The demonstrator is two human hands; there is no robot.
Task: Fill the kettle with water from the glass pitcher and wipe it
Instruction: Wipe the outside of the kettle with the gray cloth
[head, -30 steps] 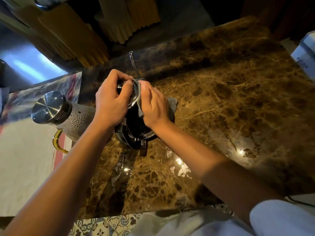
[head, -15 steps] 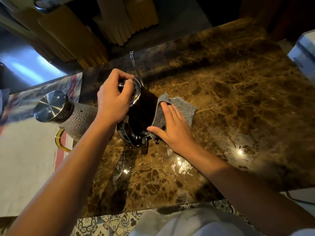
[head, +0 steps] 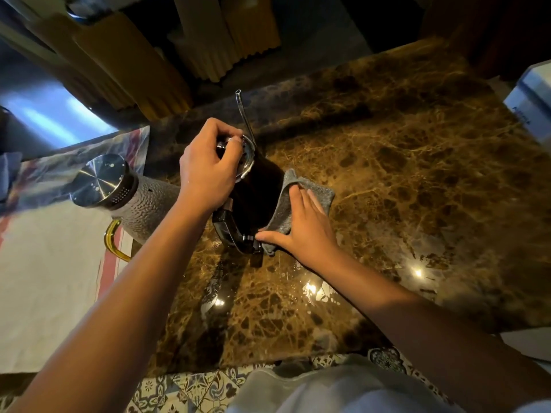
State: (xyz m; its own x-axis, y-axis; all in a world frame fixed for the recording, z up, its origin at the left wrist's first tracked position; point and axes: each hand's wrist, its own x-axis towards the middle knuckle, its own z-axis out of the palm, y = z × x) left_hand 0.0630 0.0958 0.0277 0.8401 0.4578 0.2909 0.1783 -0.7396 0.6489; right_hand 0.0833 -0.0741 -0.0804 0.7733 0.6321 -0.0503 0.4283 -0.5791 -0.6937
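Pressing the grey cloth [head: 301, 201] flat with our right hand [head: 304, 228], we steadied the upright kettle [head: 256, 198], directly left, left hand [head: 205, 174] clasping its lid.

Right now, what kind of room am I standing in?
Probably a home kitchen: a polished marble counter, a black kettle being wiped with a grey cloth, and a pitcher beside it.

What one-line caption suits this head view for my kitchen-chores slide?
Left hand steadies the black kettle by its lid while the right hand presses a grey cloth against its side on the brown marble counter.
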